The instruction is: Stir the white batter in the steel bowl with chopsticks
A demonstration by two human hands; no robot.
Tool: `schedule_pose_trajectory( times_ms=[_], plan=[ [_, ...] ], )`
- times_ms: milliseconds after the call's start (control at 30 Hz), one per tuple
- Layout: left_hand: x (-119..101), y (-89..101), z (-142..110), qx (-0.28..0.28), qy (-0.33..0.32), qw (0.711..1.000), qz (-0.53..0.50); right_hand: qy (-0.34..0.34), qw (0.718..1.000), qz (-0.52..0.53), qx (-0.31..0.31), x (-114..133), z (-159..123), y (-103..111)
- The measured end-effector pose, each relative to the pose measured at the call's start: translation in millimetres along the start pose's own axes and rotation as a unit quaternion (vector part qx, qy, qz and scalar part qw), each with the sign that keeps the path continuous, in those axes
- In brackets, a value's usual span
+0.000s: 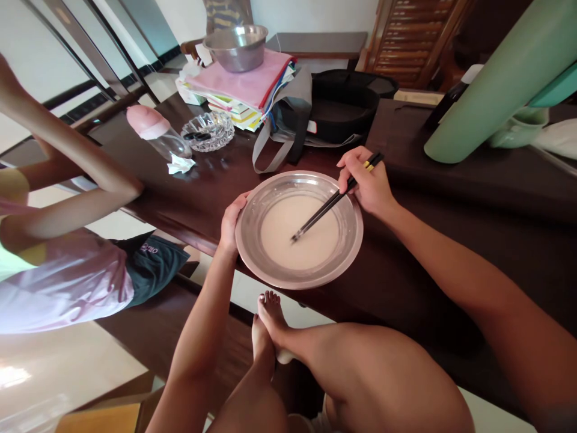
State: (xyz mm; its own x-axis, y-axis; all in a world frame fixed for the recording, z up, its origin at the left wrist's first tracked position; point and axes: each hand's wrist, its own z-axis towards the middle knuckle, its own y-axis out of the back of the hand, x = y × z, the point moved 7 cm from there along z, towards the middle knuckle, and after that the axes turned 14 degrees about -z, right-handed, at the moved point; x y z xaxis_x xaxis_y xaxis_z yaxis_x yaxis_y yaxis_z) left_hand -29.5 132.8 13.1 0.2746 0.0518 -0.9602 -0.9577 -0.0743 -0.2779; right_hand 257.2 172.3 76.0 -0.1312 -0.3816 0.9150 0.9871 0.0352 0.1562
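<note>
As you look down in the head view, a wide bowl [250,236] of bare metal sits in front of you at the edge of a dark wooden desk [202,195], with pale liquid [282,219] in it. Your left hand [232,221] is at the wide bowl's left rim, its grip clamped on the metal, probably to steady it; how far the fingers reach underneath is hidden. Your right hand [370,183] is at the wide bowl's upper right rim, its grip closed together around black chopsticks [320,213]. They slant down and left over the wide bowl, tips at the liquid near its middle; being held high up likely leaves your fingers clear of the wet.

Just beyond the wide bowl is a grey and black bag [293,103], one strap looping toward the rim. Beyond the wide bowl and to its left are a glass dish [219,133], a pink-topped bottle [148,125] and a crumpled tissue [181,164], apart from it, which seems to give your hands room. Farther beyond the wide bowl, a steel basin [241,57] rests on a stack of papers [241,115]. Well left of the wide bowl, another person's arm [106,171] is bent beside the desk.
</note>
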Motion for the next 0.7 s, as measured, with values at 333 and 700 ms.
schedule_pose_trajectory(
  times_ms=[333, 700],
  plan=[
    [-1.3, -2.1, -1.0, 0.01, -0.004, 1.0, -0.013, 0.025, 1.0, 0.0, -0.005, 0.1, -1.9, -2.5],
    [-0.4, -2.4, -1.0, 0.008, -0.001, 1.0, -0.02, 0.014, 1.0, 0.001, -0.004, 0.3, -3.9, -3.4]
  ],
)
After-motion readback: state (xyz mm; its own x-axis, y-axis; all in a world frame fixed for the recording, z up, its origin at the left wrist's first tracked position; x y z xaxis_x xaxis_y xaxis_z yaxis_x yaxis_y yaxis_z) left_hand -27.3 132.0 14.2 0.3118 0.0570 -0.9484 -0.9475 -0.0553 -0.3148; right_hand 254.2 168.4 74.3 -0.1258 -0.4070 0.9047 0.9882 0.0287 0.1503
